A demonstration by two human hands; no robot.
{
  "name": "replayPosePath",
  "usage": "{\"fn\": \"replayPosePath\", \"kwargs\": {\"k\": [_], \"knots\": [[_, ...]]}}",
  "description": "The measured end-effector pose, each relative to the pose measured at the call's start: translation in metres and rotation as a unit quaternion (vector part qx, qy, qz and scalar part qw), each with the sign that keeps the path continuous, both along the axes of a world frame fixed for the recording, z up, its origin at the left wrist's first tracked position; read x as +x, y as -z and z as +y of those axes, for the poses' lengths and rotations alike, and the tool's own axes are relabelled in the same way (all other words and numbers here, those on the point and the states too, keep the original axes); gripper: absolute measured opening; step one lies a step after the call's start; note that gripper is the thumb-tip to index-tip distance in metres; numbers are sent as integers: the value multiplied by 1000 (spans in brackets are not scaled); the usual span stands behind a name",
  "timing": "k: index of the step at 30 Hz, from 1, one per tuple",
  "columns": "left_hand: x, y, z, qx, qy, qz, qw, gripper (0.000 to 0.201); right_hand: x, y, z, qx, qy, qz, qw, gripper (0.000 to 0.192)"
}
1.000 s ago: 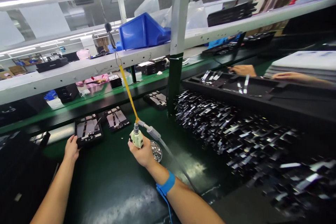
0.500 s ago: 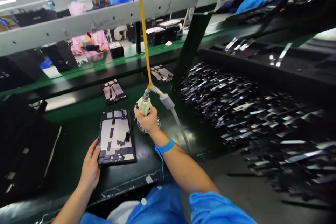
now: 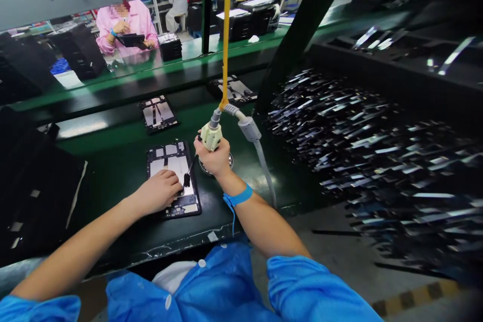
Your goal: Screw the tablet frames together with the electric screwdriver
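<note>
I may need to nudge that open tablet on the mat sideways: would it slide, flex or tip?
The open tablet lies flat under the left hand, so it probably slides rather than tips. It looks like a thin rigid slab, likely stiff and light. Its exposed insides suggest fragility; push at the edge.

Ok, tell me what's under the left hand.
The left hand lies flat on an opened tablet back lying on the green bench mat. Silver plates and black parts show around the hand; the part beneath the palm is covered.
</note>
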State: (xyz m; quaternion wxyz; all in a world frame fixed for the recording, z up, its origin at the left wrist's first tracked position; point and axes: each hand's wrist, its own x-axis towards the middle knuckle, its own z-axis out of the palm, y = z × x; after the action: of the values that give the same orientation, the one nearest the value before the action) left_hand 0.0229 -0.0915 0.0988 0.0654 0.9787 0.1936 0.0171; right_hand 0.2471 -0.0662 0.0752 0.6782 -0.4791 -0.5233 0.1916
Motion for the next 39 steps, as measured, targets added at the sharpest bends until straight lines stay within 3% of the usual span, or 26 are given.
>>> {"fn": "replayPosePath", "kwargs": {"k": [3, 6, 10, 14, 29, 39], "knots": [[0, -8, 2, -16, 13, 34, 999, 13, 0, -2, 0, 7, -3, 2, 1000, 16], [-17, -8, -16, -54, -6, -1, 999, 13, 0, -2, 0, 7, -1, 4, 1000, 16], [-42, 7, -46, -38, -34, -77, 996, 19, 0, -1, 0, 8, -7, 5, 1000, 18], [-51, 22, -61, -9, -47, -102, 994, 28, 0, 0, -2, 9, -14, 5, 1000, 19], [-53, 33, -67, 26, -10, -164, 986, 39, 3, 1, -1, 9, -5, -2, 1000, 16], [-43, 44, -78, 63, -80, -188, 977, 33, 2, -1, -4, 3, -2, 0, 1000, 16]]}}
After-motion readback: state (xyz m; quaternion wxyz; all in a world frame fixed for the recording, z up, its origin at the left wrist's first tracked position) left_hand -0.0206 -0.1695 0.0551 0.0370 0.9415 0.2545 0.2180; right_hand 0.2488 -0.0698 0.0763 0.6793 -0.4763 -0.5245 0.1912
